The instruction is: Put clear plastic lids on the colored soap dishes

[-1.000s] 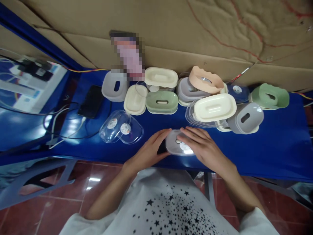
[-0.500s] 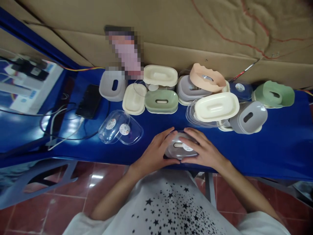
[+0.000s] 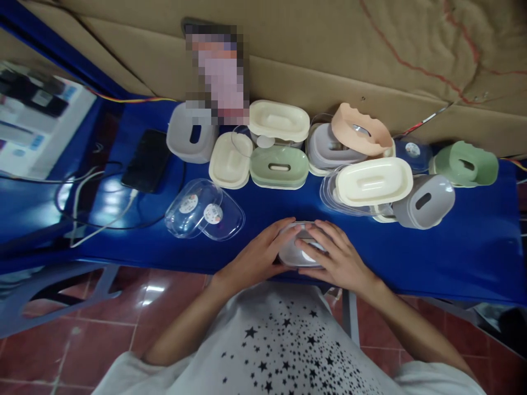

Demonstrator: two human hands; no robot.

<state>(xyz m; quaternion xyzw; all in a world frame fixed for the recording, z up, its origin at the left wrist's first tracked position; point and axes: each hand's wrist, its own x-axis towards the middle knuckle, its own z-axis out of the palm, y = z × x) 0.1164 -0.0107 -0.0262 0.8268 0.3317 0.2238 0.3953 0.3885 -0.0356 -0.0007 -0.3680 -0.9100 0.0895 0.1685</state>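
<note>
A small grey plastic box with a clear lid (image 3: 293,253) sits at the table's front edge, close to my body. My left hand (image 3: 261,251) grips its left side, fingers over the top edge and thumb at the near side. Around the right side curls my right hand (image 3: 343,253), its fingers lying across the lid. They partly cover a round white label and a slot in the box's middle. Two loose clear lids (image 3: 189,216) with round labels overlap on the table to the left.
Along the back stand grey boxes (image 3: 181,137), a green slotted tray (image 3: 284,181), cream lids (image 3: 374,195), a peach wavy-edged piece (image 3: 349,123) and a green box (image 3: 488,162). A black phone (image 3: 146,159) with cables lies left; a blurred-out upright device leans on the cardboard backing.
My right fingers have slid further over the lid, hiding more of the label and slot. Both hands stay around the box. The camera view has shifted slightly.
</note>
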